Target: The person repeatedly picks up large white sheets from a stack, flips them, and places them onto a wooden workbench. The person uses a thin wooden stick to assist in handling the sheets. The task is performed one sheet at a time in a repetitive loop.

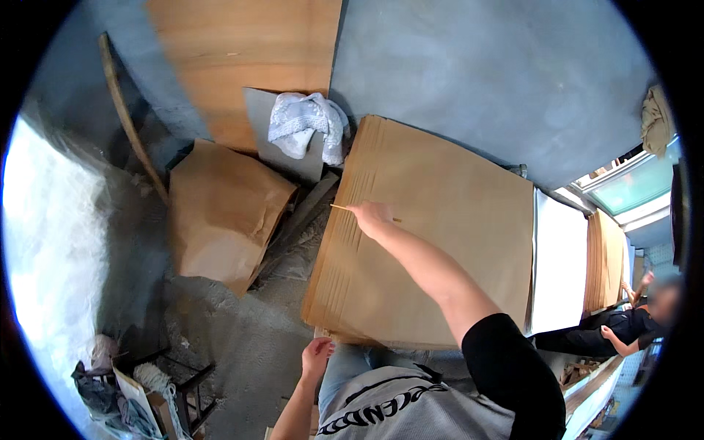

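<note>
A thick stack of large brown paper sheets (447,220) lies in front of me, its left edges fanned out in narrow steps. Over the left part of the stack, my right hand (372,216) is closed around a thin yellowish stick (339,207). One end of the stick points left past the fingers; the other shows behind the hand, to the right. My left hand (317,356) is down by the stack's near left corner with its fingers curled in. Whether anything is inside those fingers I cannot make out.
Folded brown paper (227,213) lies to the left, with a white cloth (308,125) behind it. White sheets (561,264) and another brown stack (605,260) continue rightward. A person (631,326) is at far right. A wooden pole (125,110) leans at left, above a cluttered rack (154,396).
</note>
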`<state>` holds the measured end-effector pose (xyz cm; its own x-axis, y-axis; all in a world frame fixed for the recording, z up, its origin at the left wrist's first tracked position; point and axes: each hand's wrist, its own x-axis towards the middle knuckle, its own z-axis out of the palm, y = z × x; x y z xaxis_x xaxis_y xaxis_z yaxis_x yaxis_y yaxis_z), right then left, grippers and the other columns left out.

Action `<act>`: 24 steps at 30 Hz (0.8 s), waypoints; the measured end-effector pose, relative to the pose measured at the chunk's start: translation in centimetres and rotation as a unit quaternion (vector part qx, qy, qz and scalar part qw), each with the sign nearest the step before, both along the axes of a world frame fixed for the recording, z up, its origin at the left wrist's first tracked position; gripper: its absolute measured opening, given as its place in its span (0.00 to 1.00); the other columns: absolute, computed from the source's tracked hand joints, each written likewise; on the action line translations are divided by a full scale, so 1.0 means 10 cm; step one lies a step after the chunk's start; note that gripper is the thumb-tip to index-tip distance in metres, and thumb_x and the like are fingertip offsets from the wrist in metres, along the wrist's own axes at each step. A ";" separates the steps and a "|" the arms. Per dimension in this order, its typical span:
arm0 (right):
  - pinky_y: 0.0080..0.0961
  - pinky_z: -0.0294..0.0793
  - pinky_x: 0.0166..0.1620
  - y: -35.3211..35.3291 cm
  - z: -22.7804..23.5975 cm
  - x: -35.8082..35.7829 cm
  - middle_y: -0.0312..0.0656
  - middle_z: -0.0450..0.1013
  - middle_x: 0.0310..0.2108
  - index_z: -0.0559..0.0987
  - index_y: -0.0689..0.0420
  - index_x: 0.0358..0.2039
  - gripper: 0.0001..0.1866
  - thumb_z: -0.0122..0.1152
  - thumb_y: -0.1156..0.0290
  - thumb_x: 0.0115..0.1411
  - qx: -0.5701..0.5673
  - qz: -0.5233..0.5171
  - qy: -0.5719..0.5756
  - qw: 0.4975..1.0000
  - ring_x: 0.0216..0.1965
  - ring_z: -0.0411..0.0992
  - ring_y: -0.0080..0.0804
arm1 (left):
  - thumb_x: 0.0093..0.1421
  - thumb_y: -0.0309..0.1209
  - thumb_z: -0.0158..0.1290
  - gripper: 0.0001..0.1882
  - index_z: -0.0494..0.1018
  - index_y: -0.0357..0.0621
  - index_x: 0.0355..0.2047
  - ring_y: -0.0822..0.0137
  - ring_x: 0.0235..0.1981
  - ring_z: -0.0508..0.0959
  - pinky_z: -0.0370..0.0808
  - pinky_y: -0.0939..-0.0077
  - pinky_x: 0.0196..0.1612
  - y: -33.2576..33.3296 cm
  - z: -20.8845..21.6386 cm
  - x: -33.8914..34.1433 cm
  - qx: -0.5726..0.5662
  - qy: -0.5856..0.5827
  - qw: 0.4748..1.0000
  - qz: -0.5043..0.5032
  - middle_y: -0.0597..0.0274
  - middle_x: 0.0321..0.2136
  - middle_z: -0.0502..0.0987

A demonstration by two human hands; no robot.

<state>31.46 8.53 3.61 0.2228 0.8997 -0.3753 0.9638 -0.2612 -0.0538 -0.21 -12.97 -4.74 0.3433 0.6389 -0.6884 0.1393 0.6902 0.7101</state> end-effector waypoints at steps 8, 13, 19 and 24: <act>0.34 0.68 0.40 -0.56 -0.24 0.75 0.46 0.70 0.36 0.73 0.40 0.42 0.17 0.41 0.72 0.56 -0.033 -0.093 0.004 0.995 0.37 0.70 0.43 | 0.56 0.25 0.45 0.06 0.69 0.37 0.33 0.74 0.26 0.73 0.70 0.83 0.28 0.54 -0.08 -0.39 -0.059 -0.017 0.998 0.023 0.62 0.26 0.74; 0.37 0.69 0.33 0.16 -0.08 0.38 0.43 0.71 0.30 0.72 0.39 0.43 0.18 0.40 0.72 0.56 -0.024 -0.044 -0.038 0.998 0.32 0.71 0.40 | 0.56 0.25 0.46 0.06 0.69 0.38 0.33 0.73 0.27 0.73 0.71 0.82 0.30 0.80 -0.11 -0.20 -0.048 -0.020 0.999 0.004 0.61 0.26 0.74; 0.34 0.69 0.27 -0.40 -0.45 0.80 0.43 0.71 0.25 0.70 0.38 0.45 0.19 0.41 0.73 0.55 -0.007 -0.040 -0.036 0.999 0.28 0.71 0.37 | 0.56 0.26 0.45 0.06 0.69 0.38 0.34 0.72 0.27 0.74 0.71 0.81 0.30 1.01 -0.01 -0.18 -0.041 -0.009 0.999 0.004 0.61 0.26 0.74; 0.35 0.69 0.26 -0.21 -0.03 0.80 0.43 0.71 0.24 0.68 0.38 0.48 0.23 0.39 0.76 0.54 -0.111 -0.007 -0.052 0.992 0.26 0.71 0.37 | 0.56 0.25 0.44 0.06 0.69 0.39 0.32 0.72 0.26 0.74 0.71 0.80 0.29 0.89 -0.12 -0.43 -0.043 0.049 0.998 -0.007 0.62 0.26 0.74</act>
